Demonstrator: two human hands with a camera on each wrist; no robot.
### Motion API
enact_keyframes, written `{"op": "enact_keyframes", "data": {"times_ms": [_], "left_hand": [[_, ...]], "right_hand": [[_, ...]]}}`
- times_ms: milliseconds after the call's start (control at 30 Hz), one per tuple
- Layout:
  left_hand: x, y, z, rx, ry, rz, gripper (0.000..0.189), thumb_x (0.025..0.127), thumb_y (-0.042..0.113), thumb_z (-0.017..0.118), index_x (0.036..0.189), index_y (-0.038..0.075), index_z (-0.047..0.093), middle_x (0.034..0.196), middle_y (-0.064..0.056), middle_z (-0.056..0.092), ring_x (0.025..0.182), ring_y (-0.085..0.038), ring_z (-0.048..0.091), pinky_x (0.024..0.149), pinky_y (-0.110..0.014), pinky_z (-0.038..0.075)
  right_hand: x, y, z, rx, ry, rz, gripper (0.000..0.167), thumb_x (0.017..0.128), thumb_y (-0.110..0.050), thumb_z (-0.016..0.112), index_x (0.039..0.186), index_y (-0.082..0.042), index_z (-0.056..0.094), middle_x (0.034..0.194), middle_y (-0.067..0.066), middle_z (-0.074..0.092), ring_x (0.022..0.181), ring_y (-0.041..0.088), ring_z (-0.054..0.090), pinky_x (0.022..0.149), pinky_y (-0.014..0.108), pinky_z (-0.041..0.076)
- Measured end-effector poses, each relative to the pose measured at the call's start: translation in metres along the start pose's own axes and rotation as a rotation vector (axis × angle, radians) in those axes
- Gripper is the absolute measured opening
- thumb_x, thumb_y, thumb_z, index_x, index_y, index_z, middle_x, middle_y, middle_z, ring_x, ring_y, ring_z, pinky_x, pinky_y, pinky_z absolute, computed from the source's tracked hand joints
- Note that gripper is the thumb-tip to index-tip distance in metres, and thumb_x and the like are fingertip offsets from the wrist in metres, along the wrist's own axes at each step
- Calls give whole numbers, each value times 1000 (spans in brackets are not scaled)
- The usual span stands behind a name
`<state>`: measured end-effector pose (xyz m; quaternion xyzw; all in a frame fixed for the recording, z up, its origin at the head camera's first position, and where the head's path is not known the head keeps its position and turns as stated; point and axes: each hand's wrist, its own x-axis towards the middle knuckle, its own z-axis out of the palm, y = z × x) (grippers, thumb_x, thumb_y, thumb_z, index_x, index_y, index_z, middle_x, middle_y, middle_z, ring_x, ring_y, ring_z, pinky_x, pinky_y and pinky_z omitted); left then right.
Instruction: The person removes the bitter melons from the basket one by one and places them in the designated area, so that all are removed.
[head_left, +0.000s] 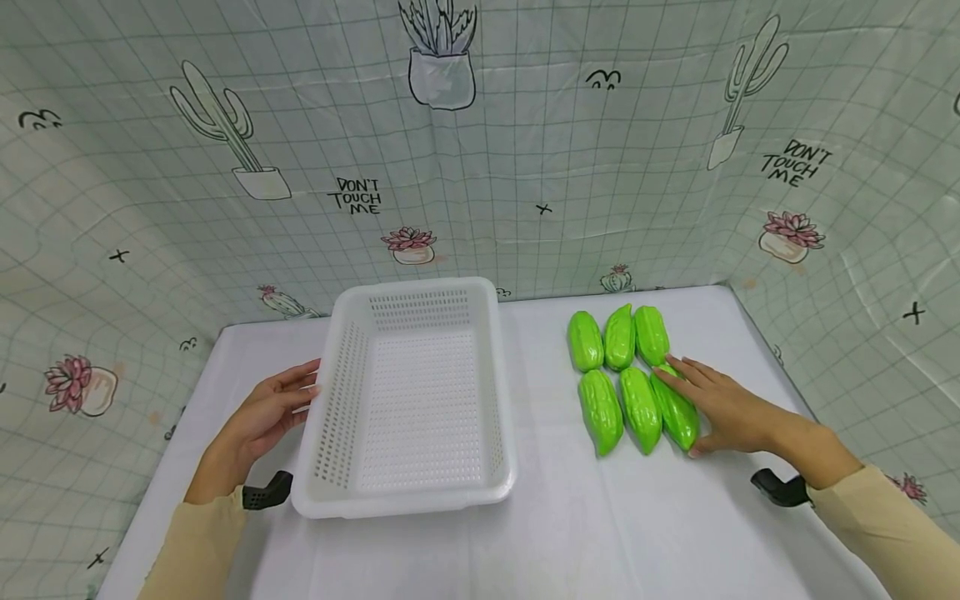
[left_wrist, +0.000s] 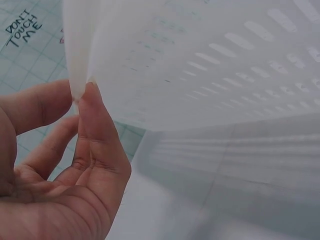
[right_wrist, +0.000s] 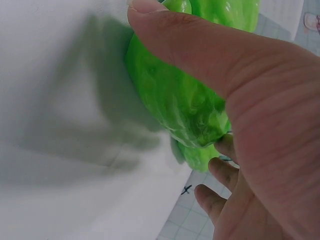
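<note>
A white plastic basket (head_left: 420, 400) with perforated walls stands on the left of the table in the head view, with nothing inside. My left hand (head_left: 262, 412) pinches its left rim between thumb and fingers; the left wrist view shows the fingertips on the rim (left_wrist: 80, 60) close up. Several glossy, ridged green bitter melons (head_left: 641, 408) lie in two rows on the right. Over the nearest one on the right (head_left: 675, 412) reaches my right hand (head_left: 731, 408), its thumb by the lower tip and straight fingers at the upper end. In the right wrist view the thumb crosses that melon (right_wrist: 175, 95).
A white cloth covers the table (head_left: 555, 517). Behind and on both sides hangs a grid-patterned curtain (head_left: 510, 150) with cactus drawings. A strip of tabletop lies between basket and melons. Dark wrist devices sit at both sleeves.
</note>
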<state>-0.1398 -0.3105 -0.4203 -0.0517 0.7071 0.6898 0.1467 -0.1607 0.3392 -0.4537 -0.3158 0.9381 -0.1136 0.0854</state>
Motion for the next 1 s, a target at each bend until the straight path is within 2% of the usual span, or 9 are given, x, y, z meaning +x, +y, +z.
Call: {"op": "enact_keyframes", "data": {"times_ms": [300, 433, 533, 633, 833, 933, 1000], "left_hand": [[0, -2, 0, -31, 2, -4, 70, 107, 6, 60, 166, -3, 24, 117, 16, 67, 102, -5, 72, 85, -23, 60], [0, -5, -1, -66, 1, -3, 60, 108, 7, 60, 163, 5, 35, 118, 15, 68, 103, -5, 72, 87, -23, 60], [0, -7, -2, -99, -2, 4, 46, 109, 8, 59, 153, 15, 48, 118, 13, 70, 103, -5, 71, 87, -23, 59], [-1, -10, -2, -115, -14, 19, 37, 109, 9, 58, 144, 20, 53, 118, 12, 70, 104, -5, 71, 87, -23, 59], [-4, -15, -6, -47, -17, 33, 42, 113, 27, 53, 153, 16, 49, 122, 14, 66, 108, -7, 64, 92, -22, 56], [-5, -16, -10, 26, 18, 40, 49, 113, 37, 50, 157, 14, 47, 122, 15, 63, 109, -8, 61, 93, -22, 55], [-5, -16, -12, 73, 67, 49, 54, 113, 41, 49, 158, 11, 46, 119, 16, 63, 108, -7, 61, 92, -21, 54]], "right_hand": [[-2, -3, -2, -6, 7, -8, 120, 65, -29, 102, 160, -2, 34, 163, 34, 29, 146, 59, 30, 112, 75, 33], [-3, -2, -4, -7, 14, -8, 122, 64, -28, 103, 160, -1, 33, 163, 35, 29, 146, 60, 29, 111, 76, 33], [-4, -1, -7, 12, 16, 7, 122, 63, -25, 103, 160, -1, 33, 163, 36, 28, 145, 61, 29, 110, 78, 33], [-7, 2, -11, 51, 23, 30, 122, 62, -21, 103, 160, 1, 33, 163, 37, 27, 145, 62, 28, 109, 79, 32], [-13, 11, -20, 131, 57, 79, 120, 68, -19, 100, 163, 2, 30, 164, 36, 25, 145, 64, 25, 108, 81, 28], [-15, 16, -22, 140, 103, 94, 110, 76, -22, 96, 162, 3, 32, 162, 37, 27, 144, 65, 27, 107, 83, 27], [-15, 19, -23, 136, 142, 112, 99, 84, -25, 91, 159, 6, 35, 160, 39, 30, 142, 65, 29, 106, 83, 28]]}}
